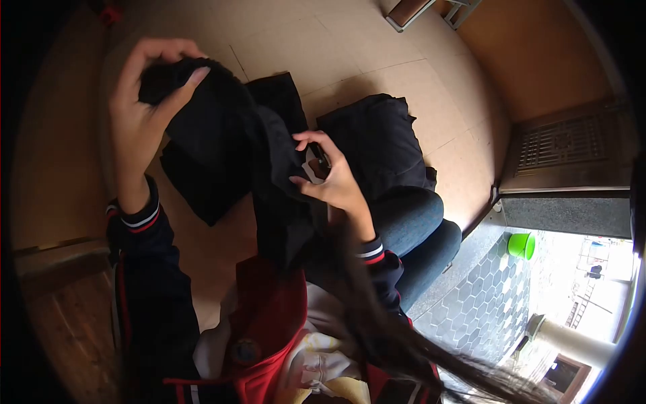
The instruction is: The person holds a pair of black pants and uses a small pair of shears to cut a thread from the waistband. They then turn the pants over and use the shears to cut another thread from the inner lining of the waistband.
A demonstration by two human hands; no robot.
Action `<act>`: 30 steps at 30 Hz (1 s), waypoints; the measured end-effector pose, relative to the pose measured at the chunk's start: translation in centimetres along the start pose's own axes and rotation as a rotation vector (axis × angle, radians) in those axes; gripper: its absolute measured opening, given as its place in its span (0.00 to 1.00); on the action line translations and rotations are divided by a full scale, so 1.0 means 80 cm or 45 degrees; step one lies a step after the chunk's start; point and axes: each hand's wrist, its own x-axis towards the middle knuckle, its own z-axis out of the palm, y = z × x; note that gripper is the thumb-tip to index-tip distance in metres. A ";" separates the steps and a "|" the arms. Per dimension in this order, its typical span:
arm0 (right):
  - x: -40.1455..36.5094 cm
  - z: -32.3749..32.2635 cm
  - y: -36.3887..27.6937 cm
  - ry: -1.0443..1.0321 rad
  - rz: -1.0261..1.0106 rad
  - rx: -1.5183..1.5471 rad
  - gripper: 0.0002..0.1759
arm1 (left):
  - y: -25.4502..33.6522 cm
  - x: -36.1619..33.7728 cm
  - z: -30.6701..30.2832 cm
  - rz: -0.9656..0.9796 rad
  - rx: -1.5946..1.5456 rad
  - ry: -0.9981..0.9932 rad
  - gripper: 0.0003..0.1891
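A black garment is stretched between my two hands, its gathered edge bunched along the top. My left hand grips one end at the upper left, thumb on the near side and fingers curled over the far side. Lower and to the right, my right hand has thumb and fingertips at the other side of the cloth, bent round its edge. Part of the garment hangs down toward my lap. Behind it, more black cloth spreads out. A folded black garment pile lies just beyond my right hand.
My knees in jeans are bent at the right. Tan floor tiles extend ahead. A metal-legged piece of furniture stands at the top. A green bucket sits on hexagonal tiles by the bright doorway. Long hair hangs across the lower view.
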 end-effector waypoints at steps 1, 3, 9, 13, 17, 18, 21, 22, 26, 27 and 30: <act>-0.001 0.005 0.007 -0.034 0.032 0.022 0.39 | 0.000 -0.005 -0.004 -0.015 -0.039 0.034 0.11; -0.005 0.018 0.011 -0.026 0.027 0.077 0.38 | 0.002 -0.012 -0.007 -0.033 -0.079 0.070 0.10; 0.000 0.062 0.038 0.071 0.053 -0.362 0.30 | 0.011 -0.024 -0.018 0.002 0.206 0.120 0.09; 0.011 0.065 0.113 0.044 0.124 -0.505 0.25 | 0.005 -0.032 -0.035 0.130 0.153 -0.008 0.09; 0.029 0.026 0.149 0.003 0.284 -0.537 0.21 | -0.009 -0.057 -0.057 -0.114 0.321 0.159 0.09; 0.030 0.012 0.151 0.000 0.311 -0.715 0.21 | -0.017 -0.066 -0.066 -0.119 0.323 0.161 0.09; 0.038 -0.037 0.121 0.071 0.590 -1.319 0.20 | -0.054 -0.098 -0.109 -0.345 0.504 0.276 0.07; 0.040 -0.057 0.115 0.104 0.675 -1.376 0.19 | -0.072 -0.118 -0.124 -0.485 0.488 0.234 0.08; 0.048 -0.127 0.074 0.096 0.617 -1.182 0.18 | -0.159 -0.239 -0.150 -0.728 0.073 -0.106 0.14; 0.052 -0.143 0.067 0.006 0.594 -1.170 0.19 | -0.156 -0.264 -0.143 -0.756 -0.117 -0.188 0.15; 0.063 -0.174 0.053 -0.163 0.492 -1.100 0.20 | -0.103 -0.301 -0.109 -1.471 -0.727 -0.555 0.21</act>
